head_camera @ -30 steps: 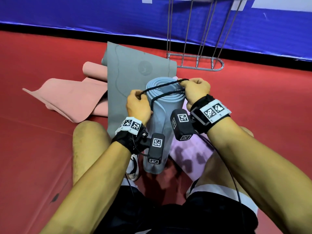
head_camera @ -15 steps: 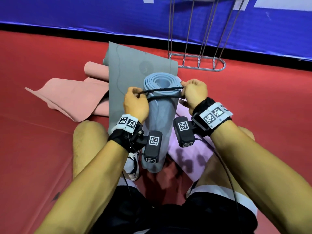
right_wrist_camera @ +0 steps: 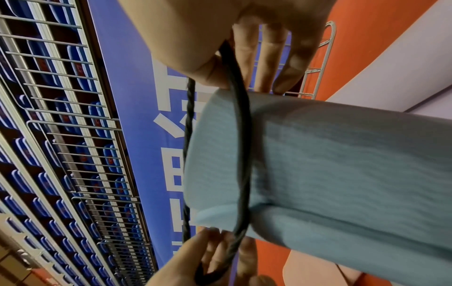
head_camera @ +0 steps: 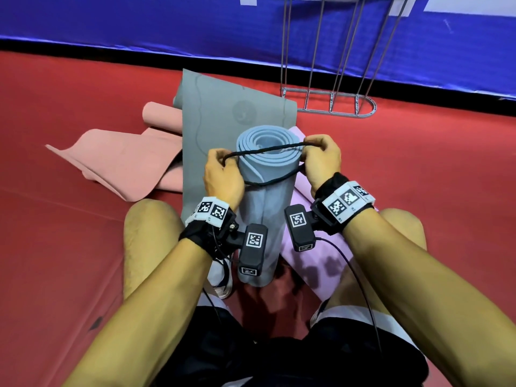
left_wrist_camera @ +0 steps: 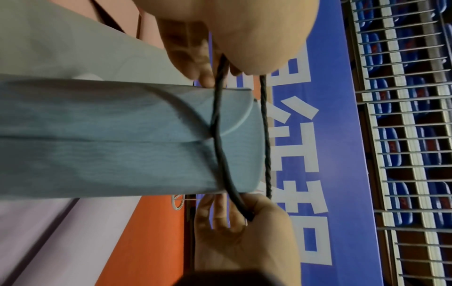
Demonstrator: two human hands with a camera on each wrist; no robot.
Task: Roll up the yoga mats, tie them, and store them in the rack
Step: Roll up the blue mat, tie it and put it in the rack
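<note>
A rolled blue mat [head_camera: 262, 196] stands upright between my knees. A black cord loop [head_camera: 268, 150] is stretched across its top end, one strand over the rim and the other lower on the near side [head_camera: 275, 180]. My left hand [head_camera: 222, 171] pinches the loop's left end. My right hand [head_camera: 321, 157] grips the right end. In the left wrist view the cord [left_wrist_camera: 218, 135] crosses the roll [left_wrist_camera: 110, 135] just below its end. The right wrist view shows the cord [right_wrist_camera: 244, 154] on the mat [right_wrist_camera: 342, 183] the same way.
A grey mat [head_camera: 220, 113] lies unrolled behind the roll, a pink mat [head_camera: 120, 163] is crumpled to the left and a lilac mat [head_camera: 315, 261] lies under my right leg. The wire rack [head_camera: 329, 104] stands by the blue wall, on red floor.
Both hands have pulled the loop wider apart. Its two strands have separated, one now over the roll's top rim, the other lower down the near side.
</note>
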